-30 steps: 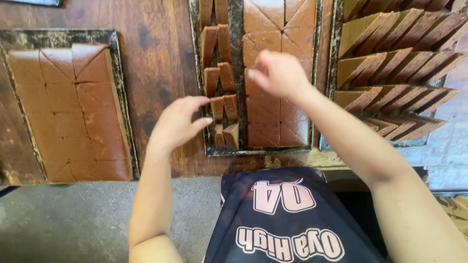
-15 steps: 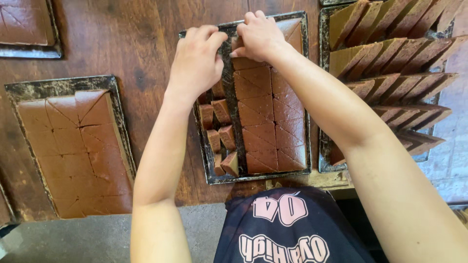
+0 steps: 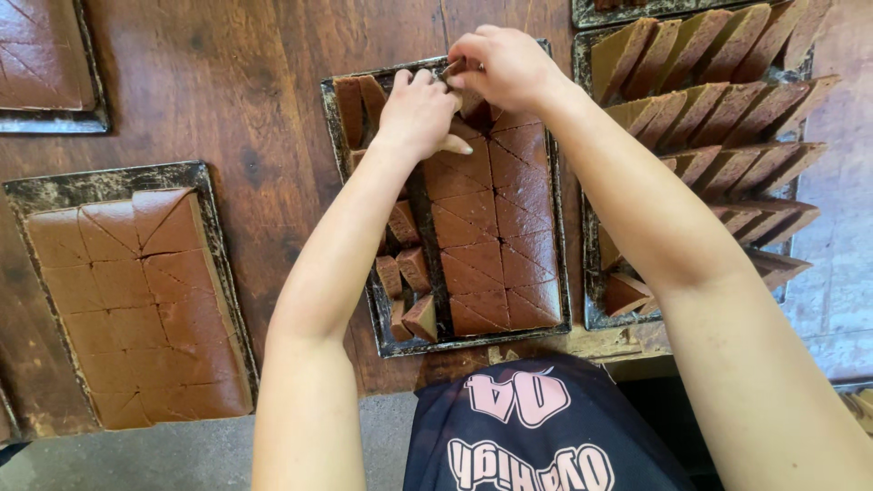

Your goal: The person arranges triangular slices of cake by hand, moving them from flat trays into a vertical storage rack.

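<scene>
- Both hands work at the far end of the middle tray (image 3: pixel 364 300), a dark metal tray on the brown wooden table (image 3: pixel 245 118)
- The left hand (image 3: pixel 416 114) lies knuckles-up over the far left part of that tray, fingers curled down onto the brown cut slab (image 3: pixel 496 245); whether they pinch a piece or only press on it cannot be told, since the fingertips are hidden
- The right hand (image 3: pixel 505 65) sits just beyond it at the far rim, fingers bunched and pinched around a small dark bit, seemingly the tip of a wedge; the two hands touch or nearly touch
- The slab fills the right half of the tray, scored into squares and triangles and lying flat; the left half holds loose wedges (image 3: pixel 409 291) stood on edge, with bare tray floor between them
- Judged from this, the step in hand is freeing a cut piece at the slab's far corner so it can be stood up like the loose ones
- The next move seems to call for a gentle lift along the cut line, as the pieces look soft and could tear
- To the right a tray of upright wedges (image 3: pixel 727 136); to the left a tray of flat cut slab (image 3: pixel 136 300)
</scene>
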